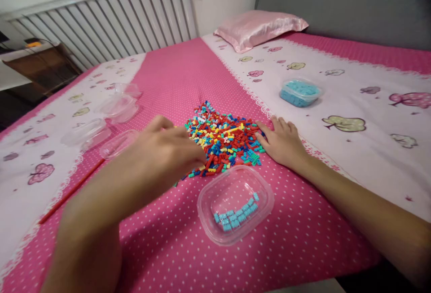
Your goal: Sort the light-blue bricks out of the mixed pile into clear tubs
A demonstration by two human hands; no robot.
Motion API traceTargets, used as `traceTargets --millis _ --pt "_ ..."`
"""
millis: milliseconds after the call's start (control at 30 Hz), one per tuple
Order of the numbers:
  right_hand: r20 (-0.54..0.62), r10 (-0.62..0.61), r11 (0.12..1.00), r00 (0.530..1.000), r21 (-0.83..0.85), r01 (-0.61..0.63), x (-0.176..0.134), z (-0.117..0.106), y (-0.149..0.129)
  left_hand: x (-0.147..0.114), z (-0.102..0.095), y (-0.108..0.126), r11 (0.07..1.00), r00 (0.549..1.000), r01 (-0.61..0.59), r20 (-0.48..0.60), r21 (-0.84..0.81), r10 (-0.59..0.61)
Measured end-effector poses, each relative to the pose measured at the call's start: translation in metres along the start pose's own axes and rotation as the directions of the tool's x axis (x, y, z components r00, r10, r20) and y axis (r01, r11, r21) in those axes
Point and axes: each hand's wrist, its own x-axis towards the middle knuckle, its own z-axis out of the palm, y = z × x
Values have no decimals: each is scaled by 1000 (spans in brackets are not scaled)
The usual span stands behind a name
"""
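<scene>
A heap of small building bricks (218, 136) in red, yellow, blue, green and white lies on the bedspread. Over the heap's left side hangs my left hand (171, 147), its fingers curled down and closed; the fingertips are hidden, and I cannot make out what is in them. Flat at the heap's right edge rests my right hand (282, 141), open with fingers apart, its fingertips beside the bricks. In front of the heap sits a clear plastic container (203, 203), with light-blue bricks (240, 214) lined up along its near side.
A tub of blue bricks (299, 93) stands at the right. Clear plastic containers (117, 107) and a red stick (72, 190) lie at the left. Farther back are a pink pillow (259, 28) and a radiator (111, 19). The pink bedspread (161, 257) ends at the near edge.
</scene>
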Motion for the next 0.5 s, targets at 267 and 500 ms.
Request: traceTargets --millis 267,500 --pt "-61 -34 999 998 -5 34 -1 5 2 4 34 -67 909 896 398 160 125 -414" --pt "-61 -58 997 996 41 61 0 2 2 14 56 -69 794 799 600 -19 94 -601"
